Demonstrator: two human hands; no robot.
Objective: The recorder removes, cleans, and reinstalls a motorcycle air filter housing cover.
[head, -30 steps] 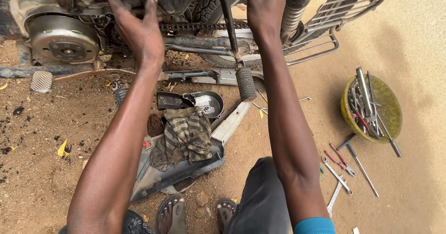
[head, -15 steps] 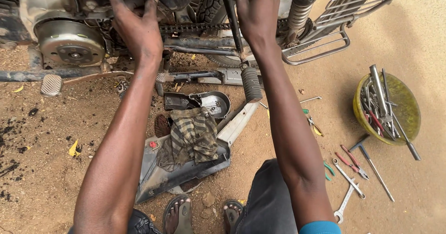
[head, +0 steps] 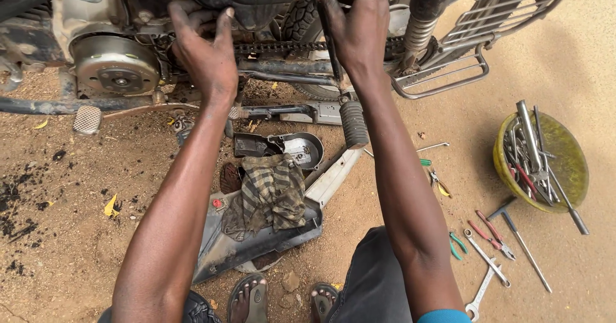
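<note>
Setting: bare sandy ground (head: 83, 233) outdoors, oil-stained at its left edge; a motorcycle (head: 256, 15) stands across the top of the view.

- Left hand (head: 205, 57): fingers spread, pressed against the underside by the drive chain (head: 282, 46), seemingly steadying the work.
- Right hand (head: 359, 31): fingers curled about a dark bar near the rear tyre (head: 301, 15); how firmly it grips cannot be told.
- Round engine cover (head: 115, 73): exposed, left of the hands.
- Checked rag (head: 273, 195): laid on a removed grey panel (head: 256, 239) below the hands, within reach.
- Yellow bowl (head: 564, 150): at the right edge, holding spanners together.
- Loose pliers (head: 491, 230) and spanners: scattered on the ground beside the bowl.
</note>
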